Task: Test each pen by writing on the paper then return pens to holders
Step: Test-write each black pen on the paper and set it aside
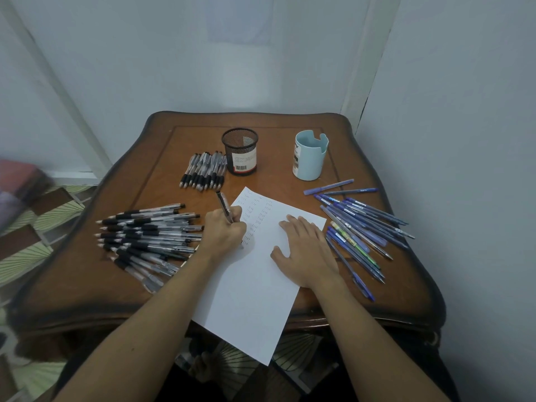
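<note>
Seen from the head camera, your left hand (pixel 224 232) pinches a black pen (pixel 223 205) in a writing grip, with the fingers curled round the barrel. The tip is hidden under your fingers at the paper (pixel 255 288), beside columns of small written marks. The pen's long axis runs from your fingers up and away from you, leaning slightly left. Your right hand (pixel 306 252) lies flat and spread on the sheet, just right of the writing hand, pinning it to the tabletop (pixel 162 158).

A loose heap of black pens (pixel 148 236) lies to the left of your left hand, close to the wrist. Beyond that hand, a neat row of black pens (pixel 203 171) sits just beside the black mesh holder (pixel 240 152). The pale blue holder (pixel 309 159) stands beyond your right hand, with blue pens (pixel 365 224) scattered to that hand's right.

I judge this pen's test to be under way. The mesh holder lies almost straight beyond your left hand, which is the nearer one, and the pen's top points roughly that way, so a forward reach should serve.
</note>
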`<move>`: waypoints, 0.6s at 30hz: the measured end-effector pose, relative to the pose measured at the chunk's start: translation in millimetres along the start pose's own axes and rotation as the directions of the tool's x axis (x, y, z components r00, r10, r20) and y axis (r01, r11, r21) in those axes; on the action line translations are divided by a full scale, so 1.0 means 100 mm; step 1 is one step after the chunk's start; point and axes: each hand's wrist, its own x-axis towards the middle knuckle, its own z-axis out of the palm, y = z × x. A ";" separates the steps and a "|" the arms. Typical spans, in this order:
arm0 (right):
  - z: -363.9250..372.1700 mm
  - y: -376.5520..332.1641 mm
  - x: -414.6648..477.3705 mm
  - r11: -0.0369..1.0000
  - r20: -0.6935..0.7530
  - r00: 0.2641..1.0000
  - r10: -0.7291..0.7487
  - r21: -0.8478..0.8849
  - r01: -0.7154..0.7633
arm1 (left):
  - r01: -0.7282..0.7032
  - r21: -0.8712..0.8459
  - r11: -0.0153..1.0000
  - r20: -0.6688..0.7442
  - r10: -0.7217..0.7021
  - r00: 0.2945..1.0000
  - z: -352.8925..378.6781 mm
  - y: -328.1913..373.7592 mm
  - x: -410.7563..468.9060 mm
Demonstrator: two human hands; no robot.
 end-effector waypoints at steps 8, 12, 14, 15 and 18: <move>0.01 0.00 0.00 1.000 -0.004 1.000 0.002 0.010 -0.002 | 0.001 -0.036 0.999 0.026 0.000 1.000 0.02 0.01 -0.04; 0.01 -0.01 0.00 1.000 -0.008 1.000 -0.006 0.019 0.006 | 0.004 -0.059 0.998 0.017 -0.003 1.000 0.01 0.04 -0.05; 0.00 0.00 -0.01 1.000 -0.010 1.000 -0.004 0.009 0.004 | -0.004 -0.079 0.997 0.030 0.007 1.000 0.02 0.05 -0.06; 0.00 0.00 -0.01 1.000 -0.011 1.000 -0.005 0.005 0.005 | -0.013 -0.087 0.996 0.029 0.016 0.999 0.02 0.05 -0.07; -0.01 -0.01 -0.01 1.000 -0.013 1.000 -0.008 0.006 0.008 | -0.025 -0.081 0.996 0.015 0.026 1.000 0.02 0.04 -0.05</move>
